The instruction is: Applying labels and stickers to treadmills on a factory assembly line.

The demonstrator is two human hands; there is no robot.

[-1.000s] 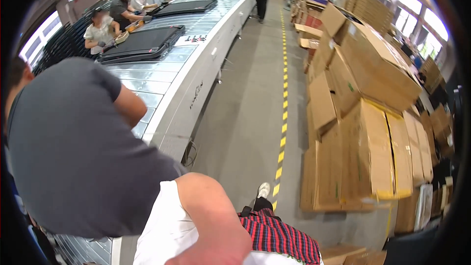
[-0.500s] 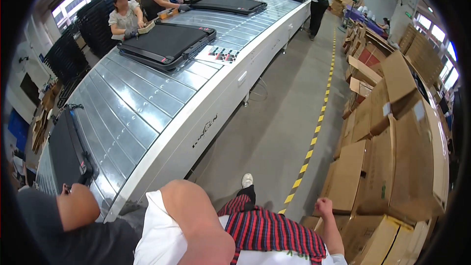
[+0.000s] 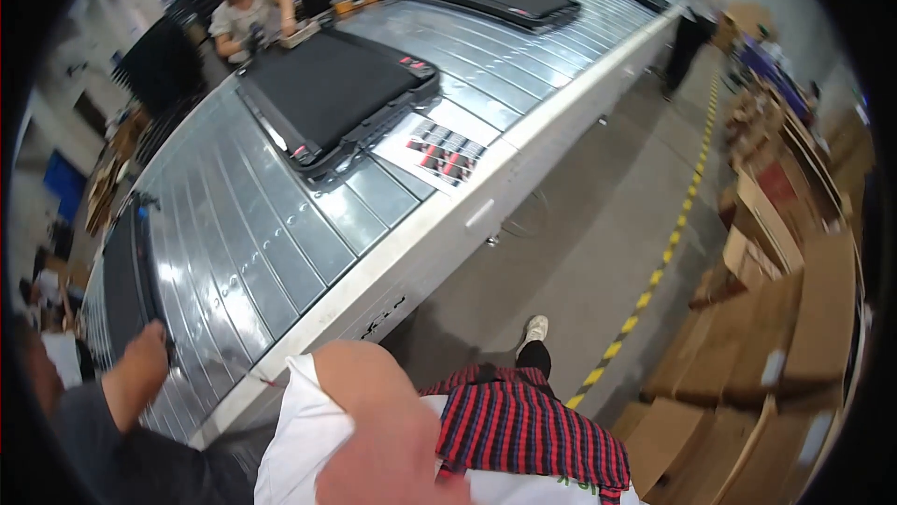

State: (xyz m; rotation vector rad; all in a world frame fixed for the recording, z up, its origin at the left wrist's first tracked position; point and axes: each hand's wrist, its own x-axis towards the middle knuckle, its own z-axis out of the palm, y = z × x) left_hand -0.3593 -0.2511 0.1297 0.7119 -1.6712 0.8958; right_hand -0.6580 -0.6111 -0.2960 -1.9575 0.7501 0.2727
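Blurred bare arm point(image 3: 374, 421) filling the lower edge, both hands hidden.

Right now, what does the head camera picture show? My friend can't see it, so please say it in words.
A long silver conveyor table carries flat black panels, with cardboard boxes stacked across the grey aisle. A co-worker's hand at the lower left touches the edge of another black panel. A bare arm in a white sleeve fills the bottom edge.

The person wore a white short sleeve point(image 3: 304, 430) over a bare upper arm. Below it hung a red, black and white plaid skirt point(image 3: 523, 430), with black trousers point(image 3: 534, 357) and a white shoe point(image 3: 535, 327) beneath.
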